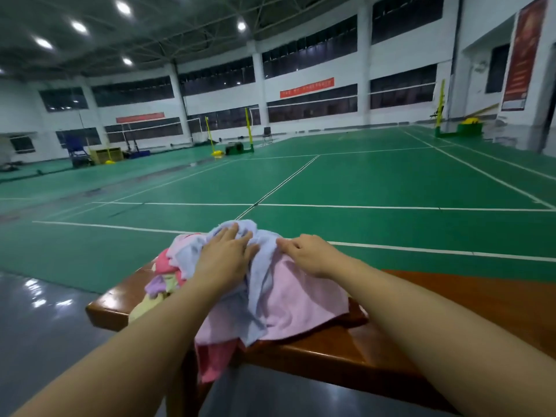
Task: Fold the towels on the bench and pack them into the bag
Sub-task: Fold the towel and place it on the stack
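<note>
A loose heap of towels lies on the left end of a brown wooden bench (451,311). On top is a pale blue towel (261,284), draped over a light pink towel (301,299). Hot pink, lilac and pale yellow towels (156,284) bunch at the heap's left side. My left hand (224,257) lies on the blue towel with its fingers spread flat. My right hand (310,254) pinches the blue towel's right edge between thumb and curled fingers. No bag is in view.
The bench's left end (102,311) stands over a glossy grey floor. Beyond it stretches a green badminton court with white lines. Yellow net posts (248,130), a chair and equipment stand far back near the wall.
</note>
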Available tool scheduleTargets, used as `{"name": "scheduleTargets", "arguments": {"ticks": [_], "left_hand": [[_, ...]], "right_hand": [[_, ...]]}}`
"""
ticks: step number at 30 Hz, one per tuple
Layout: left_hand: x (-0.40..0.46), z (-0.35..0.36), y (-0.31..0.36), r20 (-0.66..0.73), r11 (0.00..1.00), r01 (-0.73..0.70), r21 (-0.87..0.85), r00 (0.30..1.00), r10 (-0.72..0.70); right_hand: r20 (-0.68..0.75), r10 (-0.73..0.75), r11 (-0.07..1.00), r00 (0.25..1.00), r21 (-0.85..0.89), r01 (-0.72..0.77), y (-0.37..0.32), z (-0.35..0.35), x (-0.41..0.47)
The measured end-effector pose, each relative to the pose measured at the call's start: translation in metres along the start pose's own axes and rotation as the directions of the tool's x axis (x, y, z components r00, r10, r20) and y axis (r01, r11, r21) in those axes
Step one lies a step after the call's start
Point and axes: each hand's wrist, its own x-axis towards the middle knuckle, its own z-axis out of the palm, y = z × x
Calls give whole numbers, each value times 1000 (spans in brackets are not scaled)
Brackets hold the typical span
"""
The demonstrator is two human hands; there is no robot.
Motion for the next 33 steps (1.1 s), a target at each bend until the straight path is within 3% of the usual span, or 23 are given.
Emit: {"name": "scheduleTargets", "arguments": {"ticks": [4, 8, 11, 12, 16, 19, 23, 27, 30, 33], "left_hand": [[-2, 0, 15, -74, 996, -85, 16, 994, 86], [-1, -5, 41, -143, 984, -98, -149, 987, 77], [-4, -13, 66, -190, 939, -184, -292, 973, 131], [-6, -15, 76, -172, 923, -173, -343, 978, 120], [-8, -8, 130, -60, 916, -157, -370, 988, 145], [-8, 6, 179, -26, 884, -222, -412, 972, 232], [-12, 29, 243, 110, 811, -288, -510, 913, 393], [-23, 36, 301, 64, 680, -472, -560, 794, 604], [-40, 30, 344, 105, 600, -509, -617, 702, 704], [-50, 22, 379, 94, 554, -537, -636, 658, 747]], "right_hand": [[-74, 144, 910, 987, 401, -103, -17, 13, 8], [-201, 302, 732, 932, 675, -91, -20, 13, 17], [-166, 449, 528, 878, 842, -110, 0, -3, 11], [-177, 479, 515, 860, 850, -112, 10, -11, 6], [-373, 517, 743, 770, 642, -189, 66, -50, -40], [-417, 502, 845, 758, 422, -328, 119, -81, -93], [-352, 577, 815, 737, 194, -546, 193, -114, -175], [-361, 660, 724, 658, 75, -685, 243, -142, -242], [-408, 673, 703, 617, 95, -705, 262, -155, -269], [-440, 636, 745, 634, 139, -652, 272, -163, -278]]}}
